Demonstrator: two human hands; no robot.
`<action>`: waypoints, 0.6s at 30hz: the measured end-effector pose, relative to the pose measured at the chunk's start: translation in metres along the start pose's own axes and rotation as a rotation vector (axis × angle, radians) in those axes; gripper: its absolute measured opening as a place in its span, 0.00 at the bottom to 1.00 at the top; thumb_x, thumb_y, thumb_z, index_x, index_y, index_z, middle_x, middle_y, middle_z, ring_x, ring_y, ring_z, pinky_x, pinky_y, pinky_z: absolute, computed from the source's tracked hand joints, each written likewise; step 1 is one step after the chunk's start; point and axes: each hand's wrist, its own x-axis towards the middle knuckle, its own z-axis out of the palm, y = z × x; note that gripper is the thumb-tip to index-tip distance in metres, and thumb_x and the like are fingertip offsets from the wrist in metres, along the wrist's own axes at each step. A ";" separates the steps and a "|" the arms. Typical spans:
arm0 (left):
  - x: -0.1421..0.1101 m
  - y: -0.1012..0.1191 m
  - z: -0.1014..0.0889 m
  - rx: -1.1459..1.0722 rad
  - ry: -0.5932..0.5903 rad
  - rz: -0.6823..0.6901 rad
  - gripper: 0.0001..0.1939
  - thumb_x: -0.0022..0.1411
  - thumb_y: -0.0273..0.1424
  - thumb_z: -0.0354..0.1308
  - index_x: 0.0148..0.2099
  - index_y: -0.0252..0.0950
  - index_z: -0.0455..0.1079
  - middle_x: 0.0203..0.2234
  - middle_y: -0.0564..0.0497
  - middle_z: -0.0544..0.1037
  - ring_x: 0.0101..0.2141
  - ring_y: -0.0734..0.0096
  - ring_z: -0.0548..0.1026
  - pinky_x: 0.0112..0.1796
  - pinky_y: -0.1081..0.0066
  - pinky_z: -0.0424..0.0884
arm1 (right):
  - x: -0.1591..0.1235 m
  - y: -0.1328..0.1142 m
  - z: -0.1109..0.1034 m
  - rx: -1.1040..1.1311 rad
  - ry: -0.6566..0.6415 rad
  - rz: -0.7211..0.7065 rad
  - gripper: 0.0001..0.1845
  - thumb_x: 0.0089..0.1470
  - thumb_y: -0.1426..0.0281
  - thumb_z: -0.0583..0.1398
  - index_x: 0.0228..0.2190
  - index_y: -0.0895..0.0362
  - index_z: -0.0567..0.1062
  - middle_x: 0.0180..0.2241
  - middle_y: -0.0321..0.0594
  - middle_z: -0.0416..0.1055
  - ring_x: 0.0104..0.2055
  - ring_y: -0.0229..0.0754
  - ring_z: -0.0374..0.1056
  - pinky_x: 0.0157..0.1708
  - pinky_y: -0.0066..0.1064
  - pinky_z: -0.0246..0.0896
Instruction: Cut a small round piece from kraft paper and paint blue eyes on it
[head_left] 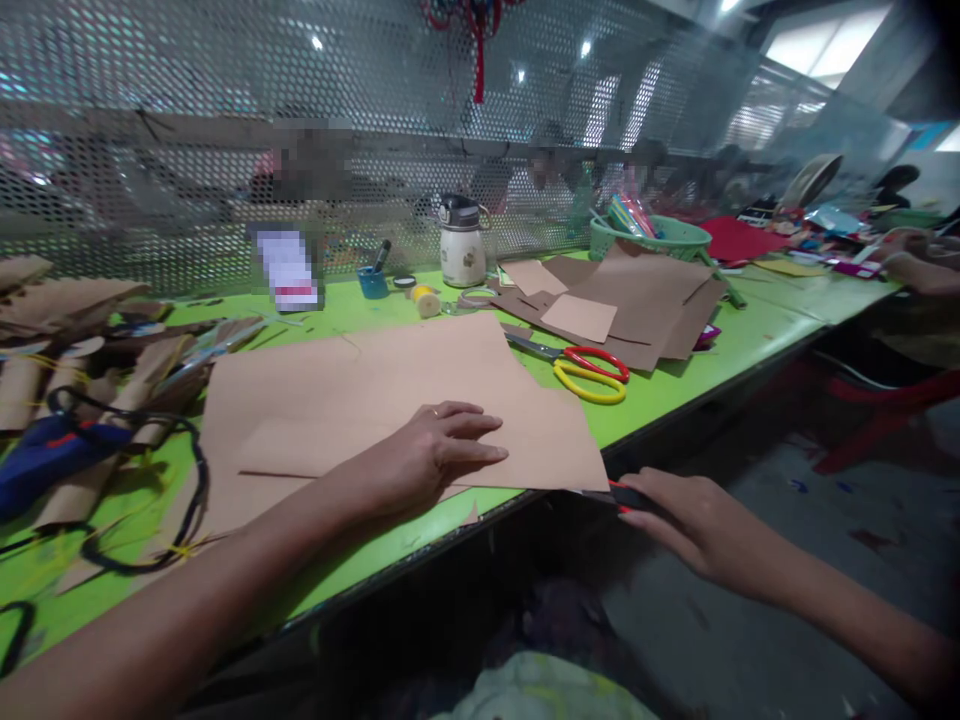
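Note:
My left hand lies on a large tan paper sheet, fingers stretched out and palm down. At the sheet's right front corner, my right hand is closed around a cutting tool with a black and red handle. Its grey blade points left, along the underside of the paper's front edge; the fingers hide most of the handle. Scissors with one red and one yellow handle lie just behind the sheet, their blades reaching its right edge. Brown paper pieces are stacked beyond them.
Paper rolls with a dark cord crowd the left of the green table. A phone, a blue pot, a yellow spool and a white flask stand along the back. A green basket is behind the brown paper.

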 end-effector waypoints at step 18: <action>0.003 0.002 -0.004 -0.011 -0.017 -0.023 0.15 0.72 0.35 0.50 0.53 0.48 0.75 0.55 0.46 0.75 0.55 0.58 0.71 0.50 0.54 0.70 | -0.016 -0.010 -0.010 0.082 -0.054 0.070 0.15 0.68 0.63 0.50 0.47 0.56 0.72 0.43 0.48 0.79 0.41 0.46 0.78 0.36 0.34 0.73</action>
